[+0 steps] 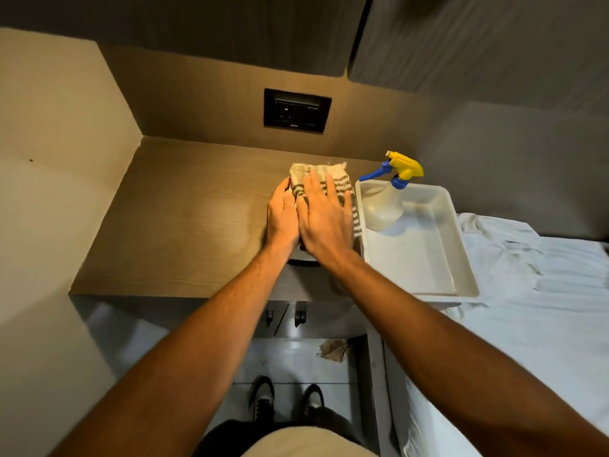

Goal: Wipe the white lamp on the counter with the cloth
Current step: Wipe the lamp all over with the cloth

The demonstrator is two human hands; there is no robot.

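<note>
A beige cloth with dark stripes (333, 184) is draped over the lamp on the wooden counter (184, 219). The lamp is almost wholly hidden under the cloth and my hands. Only a dark rounded edge of the lamp (305, 260) shows below my wrists, and warm light spreads over the counter around it. My right hand (324, 219) lies flat on top of the cloth with fingers spread, pressing it down. My left hand (281, 216) cups the lamp's left side, touching the cloth's edge.
A white plastic tray (438, 258) stands right beside the cloth, with a clear spray bottle with a yellow and blue head (387, 206) in its far end. A black socket panel (297, 110) is on the back wall. A white bed sheet (543, 291) lies to the right, a wall to the left.
</note>
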